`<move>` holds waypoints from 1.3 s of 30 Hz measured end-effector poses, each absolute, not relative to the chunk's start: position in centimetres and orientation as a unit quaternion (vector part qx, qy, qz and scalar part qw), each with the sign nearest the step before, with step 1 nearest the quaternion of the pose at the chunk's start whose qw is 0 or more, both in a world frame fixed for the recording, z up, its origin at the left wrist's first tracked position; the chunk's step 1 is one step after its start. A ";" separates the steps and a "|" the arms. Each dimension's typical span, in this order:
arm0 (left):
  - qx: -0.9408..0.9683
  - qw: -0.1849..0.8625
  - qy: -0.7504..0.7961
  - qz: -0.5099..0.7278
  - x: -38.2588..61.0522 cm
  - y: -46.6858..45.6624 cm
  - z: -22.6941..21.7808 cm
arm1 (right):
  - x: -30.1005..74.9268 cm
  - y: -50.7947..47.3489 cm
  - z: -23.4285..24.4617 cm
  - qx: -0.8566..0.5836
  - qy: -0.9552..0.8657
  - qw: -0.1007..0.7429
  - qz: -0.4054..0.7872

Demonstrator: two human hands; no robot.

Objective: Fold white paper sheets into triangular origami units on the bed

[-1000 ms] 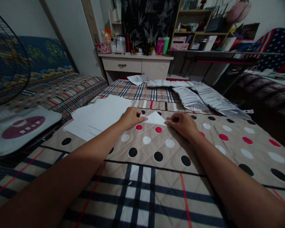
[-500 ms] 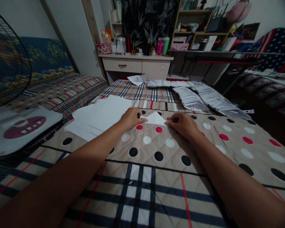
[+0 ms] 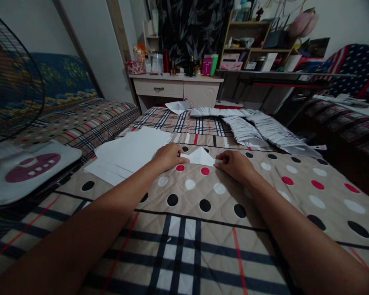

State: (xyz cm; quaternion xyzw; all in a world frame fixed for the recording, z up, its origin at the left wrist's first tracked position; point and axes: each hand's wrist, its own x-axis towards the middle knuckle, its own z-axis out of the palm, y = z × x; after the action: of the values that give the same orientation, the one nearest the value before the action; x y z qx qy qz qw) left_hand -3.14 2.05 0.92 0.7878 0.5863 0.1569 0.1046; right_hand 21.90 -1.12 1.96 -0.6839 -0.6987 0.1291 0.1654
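A folded white sheet of paper with a pointed top stands between my hands, just over the dotted bedspread. My left hand pinches its left end between thumb and fingers. At the opposite end, my right hand is closed on the paper in the same way. Several loose white sheets lie spread beside and behind my left hand. Farther back on the right are long rows of folded papers, packed closely together. One more folded paper lies at the bed's far end.
A fan stands at the left, above a white object with a purple panel. Beyond the bed are a white dresser with bottles on top and a shelf unit. Another bed is at the far right.
The view has tilted slightly, so the scene sits a little lower. Both hands still grip the folded paper, whose side ends now look narrower and stretched out between them.
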 end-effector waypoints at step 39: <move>0.399 0.521 0.413 0.631 1.6 -1.1 1.7 | 18.9 -3.4 1.4 -0.387 -0.458 0.643 0.477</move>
State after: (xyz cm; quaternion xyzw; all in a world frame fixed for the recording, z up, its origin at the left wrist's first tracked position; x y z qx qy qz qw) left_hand 1.55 -1.09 1.67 0.3995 0.4131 0.6313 0.5207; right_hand 18.85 -3.37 1.44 -0.3872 -0.4577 0.4769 0.6427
